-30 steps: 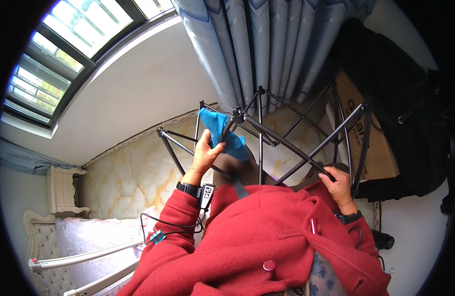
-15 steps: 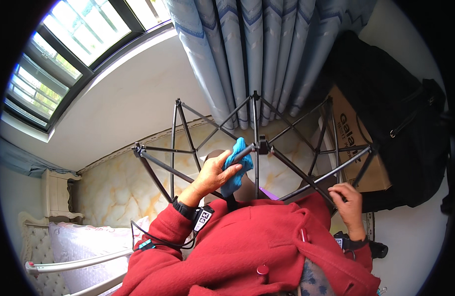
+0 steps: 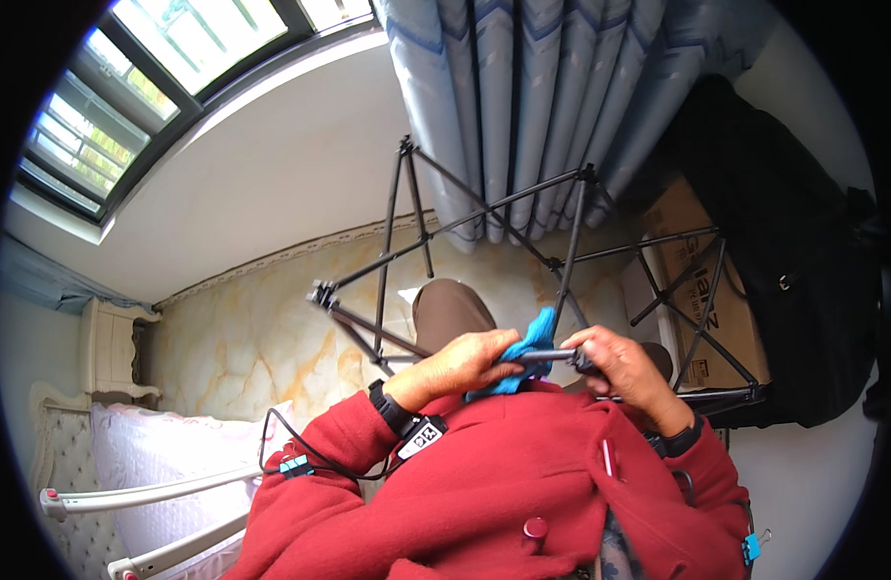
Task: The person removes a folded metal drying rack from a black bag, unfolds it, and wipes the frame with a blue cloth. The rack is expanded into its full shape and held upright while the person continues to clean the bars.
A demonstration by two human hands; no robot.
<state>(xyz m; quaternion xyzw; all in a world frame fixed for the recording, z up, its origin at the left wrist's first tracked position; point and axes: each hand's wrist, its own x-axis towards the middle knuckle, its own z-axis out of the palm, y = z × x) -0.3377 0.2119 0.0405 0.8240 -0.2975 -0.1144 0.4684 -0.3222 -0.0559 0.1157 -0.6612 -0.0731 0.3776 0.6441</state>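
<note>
A dark folding metal frame (image 3: 556,263) of crossed tubes and corner joints stands in front of me, tilted, its near side close to my body. My left hand (image 3: 455,369) is closed around a blue cloth (image 3: 536,340), which wraps one of the near tubes. At that tube's right end, my right hand (image 3: 627,372) grips a black joint (image 3: 583,359), partly hidden by the fingers. Between the cloth and the joint a short stretch of grey tube shows.
A cardboard box (image 3: 721,329) and a large black bag (image 3: 803,251) stand at the right. Blue curtains (image 3: 532,97) hang behind the frame. A bed (image 3: 175,445) with white rails (image 3: 165,496) lies at the left, near a cream cabinet (image 3: 122,353).
The frame has tilted and shifted, its near joint coming down toward my body. My right hand has moved left from the frame's right side onto that joint. My left hand moved right and lower.
</note>
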